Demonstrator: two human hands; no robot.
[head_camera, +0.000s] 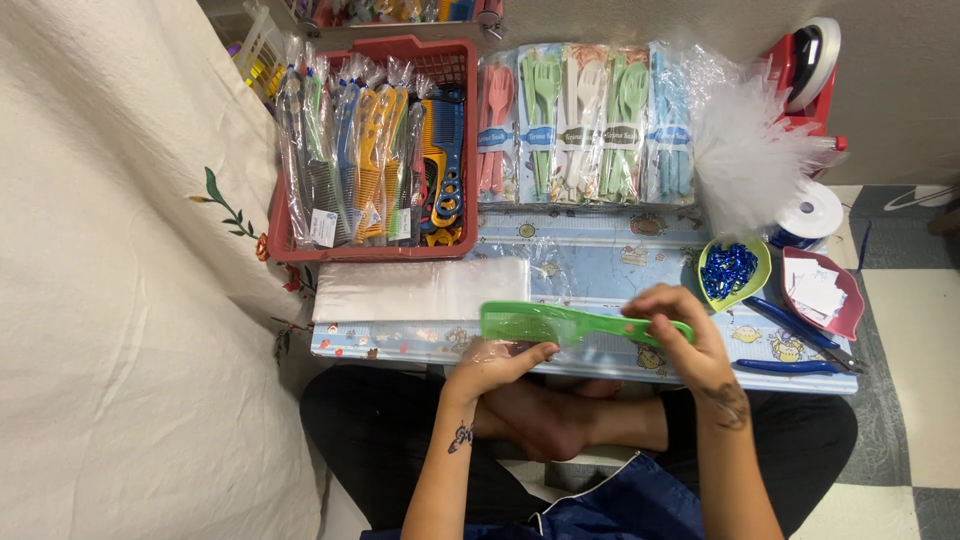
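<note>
One green comb (560, 324) was held above the low worktop (600, 262) — the right hand (688, 338) pinched its handle, the left hand (497, 362) held a clear sleeve (520, 349) under its teeth; five cutlery packs (585, 122) stood behind.

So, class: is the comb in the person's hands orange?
No: the comb held between the left hand and the right hand is bright green; orange combs sit bagged in the red basket.

Cutlery packs (585, 125): clear upright sleeves with pastel sets, far beyond the right hand (685, 335).
Comb packs (345, 150): clear sleeves (white tags), beyond the left hand (495, 362).
Flat bags (420, 290): clear stack, just beyond the left hand.
</note>
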